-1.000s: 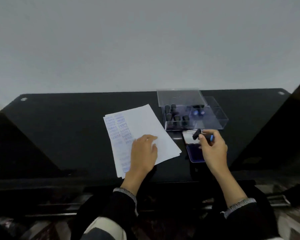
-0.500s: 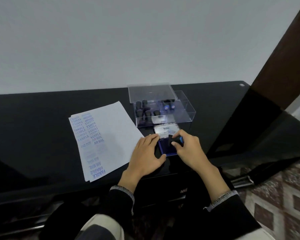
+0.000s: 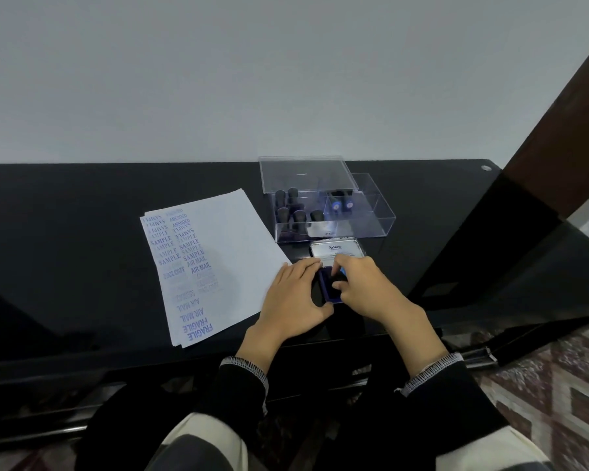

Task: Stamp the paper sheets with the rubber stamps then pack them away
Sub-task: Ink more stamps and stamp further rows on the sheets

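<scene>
Inking comes first: the right hand (image 3: 364,287) pinches a stamp (image 3: 338,279) on the ink pad (image 3: 330,290); the left hand (image 3: 295,300) lies flat beside it. Next, press it on the paper (image 3: 225,253).

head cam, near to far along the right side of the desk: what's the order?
Right hand gripping a stamp on the blue ink pad → open ink pad lid → clear stamp box → its lid propped behind.

Stamp box (image 3: 334,212) behind ink pad (image 3: 330,290)
</scene>
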Motion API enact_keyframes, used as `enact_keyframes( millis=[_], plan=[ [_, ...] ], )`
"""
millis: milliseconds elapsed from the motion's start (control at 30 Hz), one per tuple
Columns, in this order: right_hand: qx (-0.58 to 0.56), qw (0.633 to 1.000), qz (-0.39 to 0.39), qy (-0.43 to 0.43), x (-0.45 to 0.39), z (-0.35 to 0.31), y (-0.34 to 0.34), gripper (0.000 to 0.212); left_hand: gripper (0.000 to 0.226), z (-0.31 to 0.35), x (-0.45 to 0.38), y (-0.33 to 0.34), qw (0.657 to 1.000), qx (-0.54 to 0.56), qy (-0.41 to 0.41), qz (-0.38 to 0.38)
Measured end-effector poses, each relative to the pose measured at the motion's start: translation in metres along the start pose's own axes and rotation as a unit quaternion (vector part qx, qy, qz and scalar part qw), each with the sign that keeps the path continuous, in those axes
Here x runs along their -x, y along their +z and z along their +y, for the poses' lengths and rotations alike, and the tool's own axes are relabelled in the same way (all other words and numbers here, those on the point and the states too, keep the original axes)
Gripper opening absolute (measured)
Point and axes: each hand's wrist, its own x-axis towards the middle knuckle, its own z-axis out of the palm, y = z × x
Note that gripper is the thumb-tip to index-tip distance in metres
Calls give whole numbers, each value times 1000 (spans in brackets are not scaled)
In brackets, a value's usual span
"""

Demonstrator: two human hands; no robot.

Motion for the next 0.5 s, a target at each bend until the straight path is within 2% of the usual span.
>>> enact_keyframes(
  millis=[267, 500],
  plan=[
    [34, 999, -31, 2, -16, -3, -2, 16, 76, 0, -3, -3, 999, 31, -14, -12],
    [75, 994, -76, 16, -27, -12, -5, 17, 93, -4, -12, -14, 989, 110, -44, -91]
  ],
)
